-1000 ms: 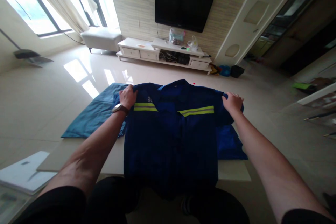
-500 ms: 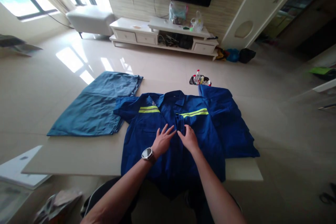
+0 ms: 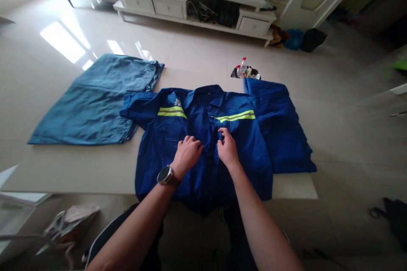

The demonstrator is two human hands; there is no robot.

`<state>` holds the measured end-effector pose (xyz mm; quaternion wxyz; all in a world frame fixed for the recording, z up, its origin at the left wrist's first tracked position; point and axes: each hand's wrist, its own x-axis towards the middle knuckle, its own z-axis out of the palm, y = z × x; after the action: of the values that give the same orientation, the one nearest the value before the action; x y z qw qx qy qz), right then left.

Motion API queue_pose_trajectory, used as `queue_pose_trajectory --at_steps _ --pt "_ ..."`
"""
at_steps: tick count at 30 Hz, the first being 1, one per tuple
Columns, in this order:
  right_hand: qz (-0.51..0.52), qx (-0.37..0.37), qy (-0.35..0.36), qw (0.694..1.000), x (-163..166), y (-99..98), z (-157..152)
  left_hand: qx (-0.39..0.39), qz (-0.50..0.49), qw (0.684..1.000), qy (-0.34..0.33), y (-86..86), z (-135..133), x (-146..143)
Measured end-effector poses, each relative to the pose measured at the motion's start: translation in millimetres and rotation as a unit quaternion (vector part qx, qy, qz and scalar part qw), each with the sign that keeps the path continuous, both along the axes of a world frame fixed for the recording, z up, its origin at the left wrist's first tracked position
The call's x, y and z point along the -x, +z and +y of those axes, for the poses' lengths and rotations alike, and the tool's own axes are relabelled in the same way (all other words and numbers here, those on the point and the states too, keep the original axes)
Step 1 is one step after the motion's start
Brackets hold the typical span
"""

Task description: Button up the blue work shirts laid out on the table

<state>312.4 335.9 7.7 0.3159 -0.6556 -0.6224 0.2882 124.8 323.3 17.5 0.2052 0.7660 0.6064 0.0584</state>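
Note:
A dark blue work shirt [image 3: 171,135] with yellow-grey reflective stripes lies front up on the table, collar away from me, its lower edge hanging over the near side. My left hand [image 3: 188,153], below a wristwatch [image 3: 165,174], rests on the shirt's front with curled fingers closed on the cloth. On the other side of the front opening, my right hand [image 3: 227,149] pinches the placket edge between thumb and fingers. The fingertips of my left hand are partly hidden.
Light blue folded trousers [image 3: 95,97] lie at the table's left, and folded dark blue cloth [image 3: 282,127] lies at its right. Beyond the pale table [image 3: 79,173], a bag with bottles [image 3: 244,70] stands on the floor. A white TV cabinet [image 3: 136,2] stands farther back.
My left hand's spread fingers have curled in, and the hand has shifted left, away from my right hand. My right fingers have closed on the placket. The view has tilted down.

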Motion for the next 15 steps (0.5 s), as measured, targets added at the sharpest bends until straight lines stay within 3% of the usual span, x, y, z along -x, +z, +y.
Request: queue_pose_trajectory --at_steps 3,7,11,15 --pt "-0.059 0.023 0.039 0.997 -5.5 7.6 -16.6 -0.014 -0.007 1.0 0.012 -6.1 -3.7 4.4" --pt "-0.117 0.111 0.072 0.984 -6.9 9.8 -33.6 -0.02 -0.017 0.999 0.025 -13.0 -5.2 11.2" --pt "-0.172 0.154 0.086 0.969 1.2 14.7 -28.4 -0.006 0.006 0.999 0.038 -9.7 -3.4 12.4" --pt "-0.201 0.178 0.078 0.96 1.9 20.0 -12.3 0.06 0.065 0.995 0.042 0.5 2.3 8.8"
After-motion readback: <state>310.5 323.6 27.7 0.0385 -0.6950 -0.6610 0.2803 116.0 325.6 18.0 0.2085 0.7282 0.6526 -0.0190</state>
